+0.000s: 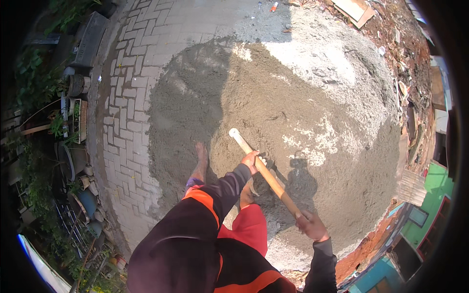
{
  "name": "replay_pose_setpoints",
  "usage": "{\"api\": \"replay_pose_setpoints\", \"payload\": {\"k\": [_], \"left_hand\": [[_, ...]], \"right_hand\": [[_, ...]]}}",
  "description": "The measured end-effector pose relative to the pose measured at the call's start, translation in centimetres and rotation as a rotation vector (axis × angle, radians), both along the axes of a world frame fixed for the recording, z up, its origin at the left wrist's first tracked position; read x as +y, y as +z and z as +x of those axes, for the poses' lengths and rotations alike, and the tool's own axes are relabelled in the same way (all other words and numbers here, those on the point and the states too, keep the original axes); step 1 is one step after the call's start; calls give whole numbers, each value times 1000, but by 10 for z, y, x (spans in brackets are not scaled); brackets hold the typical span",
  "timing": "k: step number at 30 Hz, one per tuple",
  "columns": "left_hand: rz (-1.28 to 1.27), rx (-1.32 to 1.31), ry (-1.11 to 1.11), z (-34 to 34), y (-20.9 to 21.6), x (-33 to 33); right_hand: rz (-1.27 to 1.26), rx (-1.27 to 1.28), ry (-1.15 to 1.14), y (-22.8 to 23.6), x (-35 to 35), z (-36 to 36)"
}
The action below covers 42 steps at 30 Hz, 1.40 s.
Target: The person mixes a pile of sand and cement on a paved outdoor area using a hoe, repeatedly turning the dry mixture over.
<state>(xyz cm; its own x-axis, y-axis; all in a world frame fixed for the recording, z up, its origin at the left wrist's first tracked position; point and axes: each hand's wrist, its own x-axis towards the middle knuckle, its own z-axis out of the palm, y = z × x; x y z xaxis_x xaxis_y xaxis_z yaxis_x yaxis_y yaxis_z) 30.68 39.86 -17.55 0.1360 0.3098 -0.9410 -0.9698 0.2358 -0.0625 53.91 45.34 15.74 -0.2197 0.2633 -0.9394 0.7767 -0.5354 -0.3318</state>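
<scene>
A long wooden-handled tool (273,183) slants across the wet grey mix in front of my legs. Its upper-left end is whitish and rounded; no blade can be made out clearly. My left hand (250,161) is closed round the handle near that whitish end. Lower right, my right hand (312,226) grips the other end of the handle. Beneath the tool spreads a broad heap of damp cement mix (273,117), partly in shade. My bare left foot (201,155) stands in the mix, and part of my right foot (247,196) shows below my left hand.
Pale dry powder (320,61) covers the heap's upper right. Brick paving (129,107) runs along the left, bordered by plants (36,78) and pots. Rubble and scraps (408,58) line the right side, with a corrugated sheet (411,188) and a green wall (435,188) beyond.
</scene>
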Motion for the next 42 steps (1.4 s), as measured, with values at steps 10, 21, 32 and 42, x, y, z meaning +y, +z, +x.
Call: {"api": "replay_pose_setpoints", "payload": {"k": [10,21,32,42], "left_hand": [[148,-980,-156,281,271,-46],[-156,316,-5,-232,3,23],[-182,934,-969,-500,-48,143],[-1,757,-1136,-307,-70,88]], "right_hand": [[266,-696,-471,372,-45,342],[-332,289,-131,-144,-42,-194],[-574,700,-644,-399,88,-611],[-339,445,-748,-339,19,-412]]}}
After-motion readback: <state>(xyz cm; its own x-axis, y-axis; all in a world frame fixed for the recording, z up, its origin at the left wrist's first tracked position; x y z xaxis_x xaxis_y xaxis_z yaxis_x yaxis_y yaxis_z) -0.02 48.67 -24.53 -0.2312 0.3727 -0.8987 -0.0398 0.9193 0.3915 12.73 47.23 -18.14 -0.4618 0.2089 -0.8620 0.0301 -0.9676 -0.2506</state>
